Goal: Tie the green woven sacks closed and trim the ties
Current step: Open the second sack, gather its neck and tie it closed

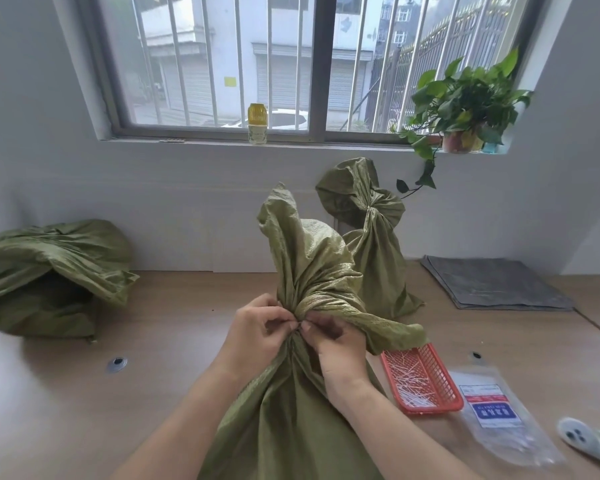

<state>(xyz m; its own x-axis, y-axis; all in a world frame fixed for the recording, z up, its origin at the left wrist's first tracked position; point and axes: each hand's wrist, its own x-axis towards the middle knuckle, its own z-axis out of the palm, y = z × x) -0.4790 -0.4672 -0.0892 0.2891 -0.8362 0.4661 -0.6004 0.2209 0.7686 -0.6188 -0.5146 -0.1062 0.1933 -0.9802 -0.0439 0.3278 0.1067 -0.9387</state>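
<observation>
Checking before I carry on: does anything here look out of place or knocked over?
The left sack lies slumped on its side, mouth gaping open, unlike the tied sack at the back and the middle sack, both upright. Nothing else stands out.

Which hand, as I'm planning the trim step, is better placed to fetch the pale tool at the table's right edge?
Right, probably: the right hand is nearer the pale tool; the left hand, pinching the sack neck, would have to cross over.
</observation>
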